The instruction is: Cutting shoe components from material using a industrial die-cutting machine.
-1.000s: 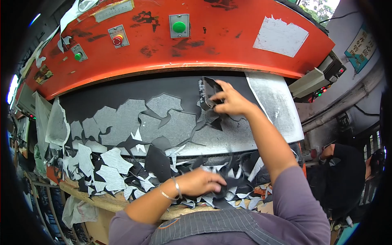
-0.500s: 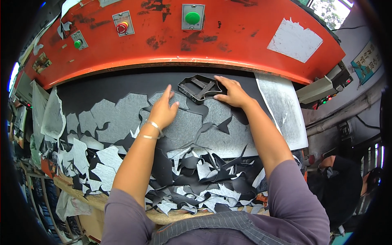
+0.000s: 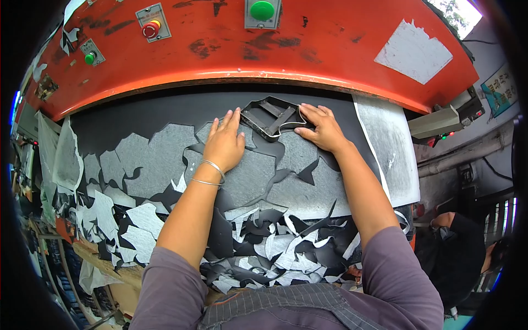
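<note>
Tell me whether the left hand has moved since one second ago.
Yes: the left hand went forward from over the scrap heap toward the orange press beam, now at the left edge of the cutting die.

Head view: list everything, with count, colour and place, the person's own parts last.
Metal frame: one, dark, between the hands
Sheet: one, black, beneath the frame
Pale surface: one, grey-white, right of the sheet
Scraps: many, black and whitish, heaped at front
Machine beam: one, orange-red, across the top
Push buttons: two, green, beam's left and centre
Mushroom button: one, red, between the push buttons
Torn paper: one, white, beam's right
Wooden ledge: one, tan, front left
Sign: one, teal, right wall
Co-worker: one, dark clothing, far right
Apron: one, dark striped, bottom centre
Bangles: count unclear, silver, left wrist
Sleeves: two, purple, lower sides
Left hand: one, bare, frame's left side
Right hand: one, bare, frame's right edge
</note>
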Demonstrator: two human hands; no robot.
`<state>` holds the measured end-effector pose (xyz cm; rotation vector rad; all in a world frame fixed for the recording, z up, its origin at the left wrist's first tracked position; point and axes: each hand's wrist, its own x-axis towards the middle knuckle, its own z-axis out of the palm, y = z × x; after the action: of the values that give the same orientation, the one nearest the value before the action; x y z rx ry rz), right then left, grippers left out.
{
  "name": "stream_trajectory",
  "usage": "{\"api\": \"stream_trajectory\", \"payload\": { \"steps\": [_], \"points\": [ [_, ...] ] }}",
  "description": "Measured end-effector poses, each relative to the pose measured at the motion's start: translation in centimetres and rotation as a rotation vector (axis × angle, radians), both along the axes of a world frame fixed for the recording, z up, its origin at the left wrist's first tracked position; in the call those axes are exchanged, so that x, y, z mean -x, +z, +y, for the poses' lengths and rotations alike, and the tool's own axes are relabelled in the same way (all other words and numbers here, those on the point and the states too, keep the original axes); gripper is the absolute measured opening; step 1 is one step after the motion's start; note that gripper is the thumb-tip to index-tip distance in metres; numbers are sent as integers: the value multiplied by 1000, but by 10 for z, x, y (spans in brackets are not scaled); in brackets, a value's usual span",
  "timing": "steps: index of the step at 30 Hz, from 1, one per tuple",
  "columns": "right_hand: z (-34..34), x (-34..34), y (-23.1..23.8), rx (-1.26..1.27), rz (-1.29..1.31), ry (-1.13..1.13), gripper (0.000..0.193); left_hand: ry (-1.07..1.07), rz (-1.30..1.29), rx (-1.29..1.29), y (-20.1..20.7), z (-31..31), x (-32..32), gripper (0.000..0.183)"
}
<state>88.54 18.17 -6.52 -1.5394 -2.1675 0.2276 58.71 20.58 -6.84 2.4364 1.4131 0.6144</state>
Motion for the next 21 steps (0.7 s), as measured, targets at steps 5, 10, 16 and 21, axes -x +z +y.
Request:
{"api": "stream_trajectory", "payload": {
  "steps": [5,10,16,21],
  "points": [
    [-11,1,5,-5,-61,-62,67,-24,20,-13,7,-7,-1,61],
    [-35,47,37,92,55,-274,73,33,-467,80,8,3,62,69],
    [-64,109,152,-236,568,-181,54,488,-863,-240,71,58,223,66],
    [-55,172,196,-426,529,-317,39,830,-697,-835,124,63,290,67]
  ]
}}
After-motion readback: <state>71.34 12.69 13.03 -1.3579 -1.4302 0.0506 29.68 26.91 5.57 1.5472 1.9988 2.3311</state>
